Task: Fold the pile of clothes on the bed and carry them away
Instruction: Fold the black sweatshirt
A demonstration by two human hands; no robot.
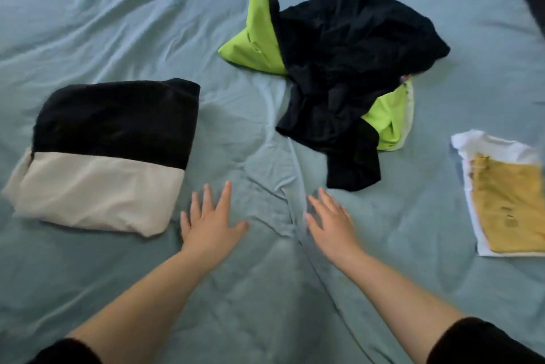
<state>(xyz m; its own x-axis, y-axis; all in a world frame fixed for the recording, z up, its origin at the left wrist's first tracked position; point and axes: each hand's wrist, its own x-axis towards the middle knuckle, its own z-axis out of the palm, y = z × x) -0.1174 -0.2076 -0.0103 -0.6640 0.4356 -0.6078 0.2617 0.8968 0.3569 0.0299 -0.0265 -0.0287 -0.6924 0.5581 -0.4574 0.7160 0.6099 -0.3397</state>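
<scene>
The loose pile (339,69) of unfolded clothes, black cloth over lime-green cloth, lies on the bed sheet (118,10) directly ahead of both hands and slightly to the right. Its long axis runs from the far left down to the near right. A black tail of the pile hangs toward the person and ends just beyond the right hand (331,223), which is the nearer hand. The left hand (211,220) lies farther from the pile, just beside the folded black-and-cream stack (100,157). Both hands are flat and fully spread, palms down on or just above the sheet, holding nothing. A second folded stack, white and mustard (507,201), lies right of the pile, well apart. The next reach is judged forward and right.
</scene>
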